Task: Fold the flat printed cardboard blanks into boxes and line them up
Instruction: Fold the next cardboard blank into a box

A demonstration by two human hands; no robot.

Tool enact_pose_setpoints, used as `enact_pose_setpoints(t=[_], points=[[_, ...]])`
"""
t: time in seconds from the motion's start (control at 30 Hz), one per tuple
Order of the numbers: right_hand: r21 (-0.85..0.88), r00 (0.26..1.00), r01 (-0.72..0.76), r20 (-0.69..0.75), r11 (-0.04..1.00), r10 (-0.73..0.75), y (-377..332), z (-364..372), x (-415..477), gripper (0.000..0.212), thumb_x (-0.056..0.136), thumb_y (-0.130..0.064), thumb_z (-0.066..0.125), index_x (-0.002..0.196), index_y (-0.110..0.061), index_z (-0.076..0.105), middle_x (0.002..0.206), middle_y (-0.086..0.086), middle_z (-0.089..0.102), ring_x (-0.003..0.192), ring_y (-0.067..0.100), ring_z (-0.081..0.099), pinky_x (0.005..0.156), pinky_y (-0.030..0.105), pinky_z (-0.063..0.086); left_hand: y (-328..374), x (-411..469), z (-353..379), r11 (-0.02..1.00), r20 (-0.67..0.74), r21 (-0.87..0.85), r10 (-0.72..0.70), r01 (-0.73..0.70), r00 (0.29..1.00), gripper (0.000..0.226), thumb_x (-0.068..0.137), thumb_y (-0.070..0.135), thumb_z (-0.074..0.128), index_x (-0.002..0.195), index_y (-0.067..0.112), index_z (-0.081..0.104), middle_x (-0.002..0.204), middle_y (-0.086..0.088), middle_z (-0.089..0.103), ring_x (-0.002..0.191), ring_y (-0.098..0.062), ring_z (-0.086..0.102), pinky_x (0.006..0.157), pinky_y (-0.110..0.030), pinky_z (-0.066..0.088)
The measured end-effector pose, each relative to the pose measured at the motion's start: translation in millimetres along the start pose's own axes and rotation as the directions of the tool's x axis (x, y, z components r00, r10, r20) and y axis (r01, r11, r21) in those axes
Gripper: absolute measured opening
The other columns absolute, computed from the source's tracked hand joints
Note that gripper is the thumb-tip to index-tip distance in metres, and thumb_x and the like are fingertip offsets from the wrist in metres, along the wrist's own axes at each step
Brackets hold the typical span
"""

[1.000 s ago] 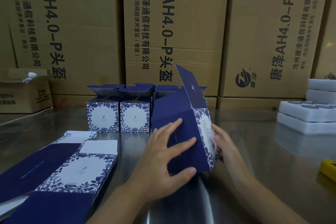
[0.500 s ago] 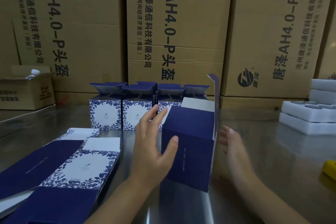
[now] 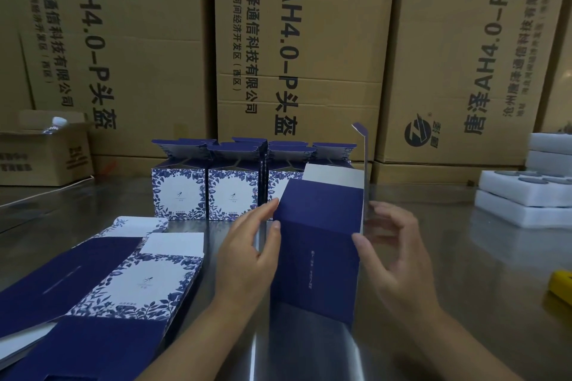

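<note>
1. Location: the partly folded box (image 3: 318, 244) stands at centre frame on the steel surface (image 3: 464, 257), its plain blue face toward the camera. Its tall lid flap (image 3: 365, 170) stands upright at its right edge. It sits just in front of the row of finished boxes (image 3: 179, 192), and the flat blanks (image 3: 139, 275) lie at lower left.
2. Left hand (image 3: 247, 257): the fingers are nearly straight. The thumb and a fingertip touch the box's left edge, with nothing clamped.
3. Right hand (image 3: 393, 250): the fingers are loosely curled, with the thumb tip on the front face at its right edge. The fingers sit just beside the right wall. Whether they press it cannot be told, as that area is blurred.
4. Handling, as a judgement:
   - The box is thin printed card, so it is light and empty.
   - It is stiff along the creases, but its walls bow easily.
   - The coated print is probably smooth and somewhat slippery.
   - It is best held by the vertical corners, one hand on each side, with light pressure.
   - The upright flap is the weak point and should not be used for lifting.
5. Change from half a second ago:
   - The right hand was clear of the box and is now at its right edge.
   - The left thumb has shifted from the front face to the left edge.
6. Change from one second ago: the box was tilted, showing its floral side at the right, with the left hand spread flat on the blue panel.
</note>
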State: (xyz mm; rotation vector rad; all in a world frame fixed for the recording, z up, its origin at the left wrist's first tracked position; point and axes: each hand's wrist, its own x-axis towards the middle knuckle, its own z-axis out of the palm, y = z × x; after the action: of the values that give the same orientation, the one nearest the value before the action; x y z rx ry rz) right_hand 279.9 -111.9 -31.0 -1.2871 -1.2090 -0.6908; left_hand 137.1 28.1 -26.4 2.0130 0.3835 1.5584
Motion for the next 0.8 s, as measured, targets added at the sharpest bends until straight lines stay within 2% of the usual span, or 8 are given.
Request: enact_pose_setpoints(t=[0.1,0.17,0.27,0.37,0.47,0.63,0.8], points=[[-0.036,0.997,0.071,-0.011,0.997,-0.071,3,1,2,0.038,0.082,-0.018,0.066,0.116,-0.026,0.051,0.122,-0.015,0.05,0.106,-0.002,0.055,0.077,0.008,0.048,1,1,-1,0.999,-0.046,-0.029,0.042,-0.044,0.998,0.039,0.089,0.012,0.061,0.108,0.045,0.055,0.104,0.034,0.056,0.1,0.014,0.054,0.084,-0.005,0.043],[-0.091,0.995,0.097,-0.007,0.991,-0.098,5,2,2,0.026,0.085,-0.021,0.064,0.11,-0.026,0.058,0.123,-0.014,0.05,0.11,-0.004,0.053,0.079,0.009,0.049,1,1,0,0.996,-0.063,-0.051,0.071,-0.074,0.995,0.035,0.086,0.006,0.064,0.108,0.032,0.062,0.101,0.029,0.06,0.096,0.01,0.058,0.083,-0.01,0.046],[-0.127,0.995,0.09,-0.024,0.988,-0.094,9,2,0,0.018,0.087,-0.027,0.061,0.103,-0.023,0.067,0.121,-0.015,0.052,0.108,0.001,0.056,0.08,0.019,0.053,-1,1,2,0.995,-0.072,-0.066,0.072,-0.076,0.995,0.029,0.083,0.002,0.067,0.106,0.02,0.069,0.099,0.025,0.062,0.095,0.007,0.06,0.084,-0.02,0.05],[-0.148,0.995,0.084,-0.049,0.985,-0.092,12,3,0,0.02,0.086,-0.028,0.06,0.102,-0.021,0.07,0.119,-0.017,0.053,0.106,0.0,0.057,0.081,0.022,0.053,-1,1,2,0.993,-0.068,-0.084,0.075,-0.081,0.995,0.032,0.082,-0.001,0.068,0.106,0.019,0.068,0.098,0.024,0.063,0.095,0.011,0.059,0.08,-0.014,0.051],[-0.17,0.993,0.09,-0.066,0.981,-0.103,14,3,0,0.018,0.087,-0.025,0.061,0.101,-0.021,0.071,0.116,-0.02,0.052,0.105,-0.006,0.055,0.083,0.015,0.051,-2,1,2,0.991,-0.052,-0.093,0.091,-0.095,0.995,0.035,0.08,-0.005,0.068,0.106,0.018,0.066,0.098,0.022,0.062,0.095,0.017,0.057,0.077,-0.004,0.046],[-0.188,0.993,0.076,-0.079,0.979,-0.092,18,5,-2,0.018,0.087,-0.024,0.061,0.1,-0.021,0.073,0.112,-0.022,0.052,0.102,-0.007,0.056,0.083,0.016,0.051,-5,3,2,0.99,-0.034,-0.082,0.109,-0.111,0.993,0.031,0.08,-0.006,0.067,0.1,0.018,0.07,0.098,0.021,0.063,0.095,0.014,0.058,0.076,-0.004,0.046],[-0.183,0.994,0.069,-0.067,0.981,-0.083,18,5,-2,0.017,0.089,-0.029,0.06,0.099,-0.024,0.072,0.113,-0.023,0.051,0.102,-0.008,0.054,0.079,0.008,0.047,-5,4,1,0.99,-0.02,-0.076,0.114,-0.115,0.993,0.031,0.082,-0.003,0.066,0.099,0.023,0.07,0.102,0.02,0.061,0.096,0.01,0.058,0.075,-0.007,0.047]])
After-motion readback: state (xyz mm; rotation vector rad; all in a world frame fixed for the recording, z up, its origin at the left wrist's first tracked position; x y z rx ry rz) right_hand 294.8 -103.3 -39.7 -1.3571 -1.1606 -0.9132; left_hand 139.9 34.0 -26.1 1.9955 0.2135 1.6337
